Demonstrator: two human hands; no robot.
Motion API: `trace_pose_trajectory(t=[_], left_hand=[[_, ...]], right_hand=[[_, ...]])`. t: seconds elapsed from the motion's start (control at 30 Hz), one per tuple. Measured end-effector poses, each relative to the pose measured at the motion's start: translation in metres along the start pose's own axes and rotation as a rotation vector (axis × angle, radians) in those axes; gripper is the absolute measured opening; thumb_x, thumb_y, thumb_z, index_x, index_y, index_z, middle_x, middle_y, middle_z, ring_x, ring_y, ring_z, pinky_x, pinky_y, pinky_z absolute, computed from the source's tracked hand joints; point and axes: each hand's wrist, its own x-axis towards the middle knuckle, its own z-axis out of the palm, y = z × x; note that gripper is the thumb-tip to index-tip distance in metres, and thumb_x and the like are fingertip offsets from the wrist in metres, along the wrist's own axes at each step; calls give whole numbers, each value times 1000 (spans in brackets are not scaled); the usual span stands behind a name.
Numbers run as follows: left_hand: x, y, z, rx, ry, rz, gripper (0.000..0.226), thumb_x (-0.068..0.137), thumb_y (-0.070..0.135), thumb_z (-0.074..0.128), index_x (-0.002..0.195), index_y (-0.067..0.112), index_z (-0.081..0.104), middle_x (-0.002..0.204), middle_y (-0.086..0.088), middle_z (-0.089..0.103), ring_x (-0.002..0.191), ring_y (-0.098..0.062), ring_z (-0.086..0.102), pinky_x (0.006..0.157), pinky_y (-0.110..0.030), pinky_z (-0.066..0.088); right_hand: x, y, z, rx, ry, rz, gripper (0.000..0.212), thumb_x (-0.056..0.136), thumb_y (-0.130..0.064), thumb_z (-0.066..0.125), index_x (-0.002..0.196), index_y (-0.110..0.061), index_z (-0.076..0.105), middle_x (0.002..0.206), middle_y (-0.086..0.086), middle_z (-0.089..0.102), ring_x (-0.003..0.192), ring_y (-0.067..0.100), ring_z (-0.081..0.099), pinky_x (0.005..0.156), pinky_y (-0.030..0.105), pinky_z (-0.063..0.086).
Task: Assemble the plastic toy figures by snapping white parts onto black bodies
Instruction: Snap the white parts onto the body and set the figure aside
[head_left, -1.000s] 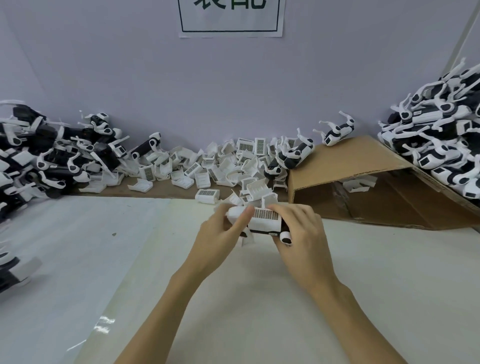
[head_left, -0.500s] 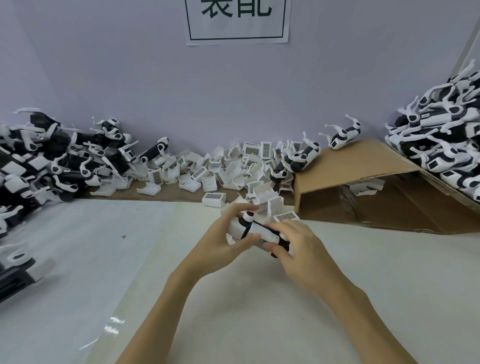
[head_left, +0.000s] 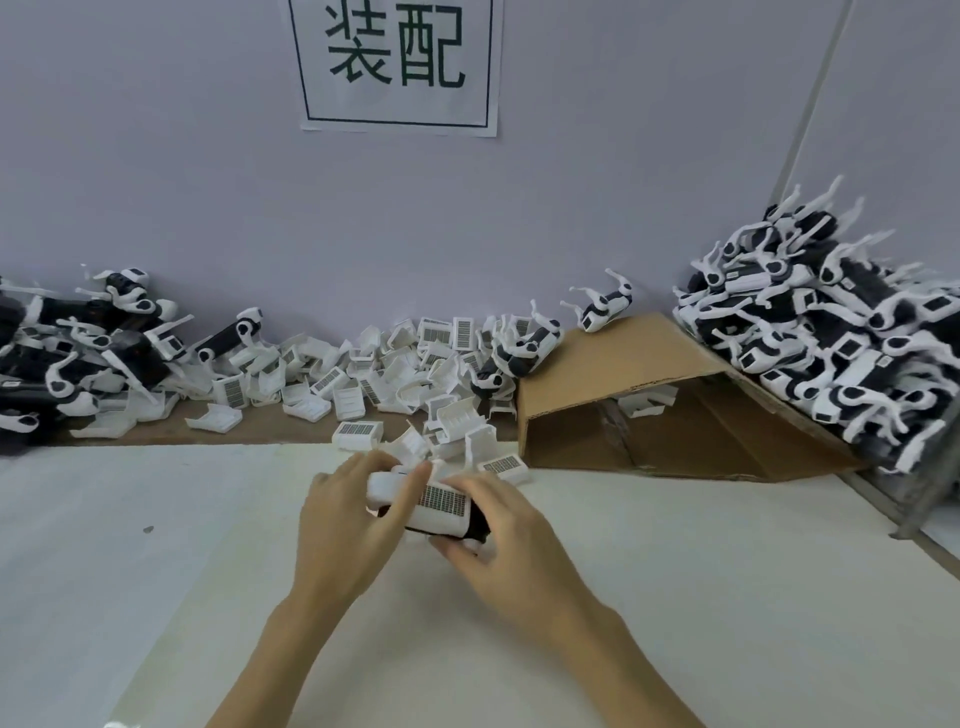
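Left hand (head_left: 349, 525) comes up from the bottom edge on a bare forearm, wrist bent inward, its fingers curled over the near end of the toy figure (head_left: 428, 506) and the thumb laid across the top of the white part (head_left: 440, 508), so it grips the piece rather than lying flat on it. That white part sits on the black body (head_left: 477, 525), of which only a dark sliver shows at the far-right end and along the underside; whether the two are fully snapped together I cannot tell, since fingers cover most of the seam. Right hand (head_left: 501, 538) reaches in on the other forearm, angled toward the left one, its fingers wrapped round the right end of the figure and the thumb tucked beneath, mostly out of sight. The figure is held just above the white tabletop (head_left: 727, 597), in front of the loose white parts (head_left: 363, 374) heaped along the wall. Left of the figure, well apart, lies a pile of figures (head_left: 78, 353), cut off by the frame edge. Right of the figure stands an opened cardboard box (head_left: 623, 374), and beyond it a second heap of figures (head_left: 841, 322), also cropped.
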Motion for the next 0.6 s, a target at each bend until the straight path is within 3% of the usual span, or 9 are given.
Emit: trace_pose_trajectory(t=[0.1, 0.2, 0.27, 0.37, 0.4, 0.47, 0.53, 0.6], left_hand=[[4, -1, -2, -80, 94, 29, 49, 91, 71, 56, 76, 28, 75, 79, 7, 60, 85, -15, 57, 77, -36, 41], [4, 2, -3, -168, 106, -93, 52, 92, 69, 51, 53, 34, 50, 60, 8, 49, 69, -16, 50, 65, -40, 35], [6, 2, -6, -191, 109, -231, 62, 90, 73, 46, 49, 28, 34, 54, 7, 39, 59, -17, 38, 60, -41, 27], [8, -1, -8, -209, 133, -301, 71, 89, 81, 43, 53, 21, 33, 52, 8, 39, 55, -19, 36, 59, -42, 28], [8, -1, -7, -215, 136, -279, 71, 92, 81, 40, 55, 21, 46, 56, 10, 48, 56, -15, 43, 60, -40, 33], [8, -1, -7, -316, 160, -282, 65, 94, 83, 32, 79, 34, 72, 77, 10, 65, 66, -5, 54, 67, -37, 40], [11, -2, -8, -403, 170, -335, 74, 92, 87, 27, 96, 32, 76, 86, 3, 64, 72, -8, 54, 71, -37, 41], [14, -5, -7, -366, 145, -359, 77, 93, 86, 28, 94, 26, 76, 89, 3, 65, 80, -14, 58, 74, -35, 43]], right_hand=[[-3, -4, 1, -3, 6, -32, 50, 95, -42, 67, 140, -26, 54, 133, -14, 57, 125, 7, 52, 106, 28, 46], [-5, -11, 5, 2, -69, -17, 56, 96, -46, 65, 146, -30, 46, 136, -15, 53, 125, 7, 51, 106, 28, 45], [-5, -13, 7, -39, -189, 14, 68, 94, -50, 66, 153, -37, 33, 147, -19, 43, 130, 8, 50, 107, 30, 46], [1, -12, 2, -78, -256, 47, 64, 96, -43, 65, 151, -38, 31, 150, -15, 41, 125, 16, 56, 102, 35, 50], [6, -11, -6, -43, -233, 83, 58, 96, -38, 65, 147, -36, 38, 144, -10, 48, 119, 18, 60, 98, 34, 53], [27, -6, -32, 106, -132, 224, 44, 94, -29, 69, 134, -27, 51, 123, -1, 63, 94, 16, 70, 76, 28, 58], [61, 6, -83, 335, 62, 396, 34, 97, -20, 70, 128, -13, 56, 108, 7, 70, 73, 14, 75, 57, 24, 57], [96, 15, -156, 642, 342, 450, 51, 100, -29, 70, 140, -5, 50, 117, 11, 71, 85, 9, 76, 68, 19, 58]])
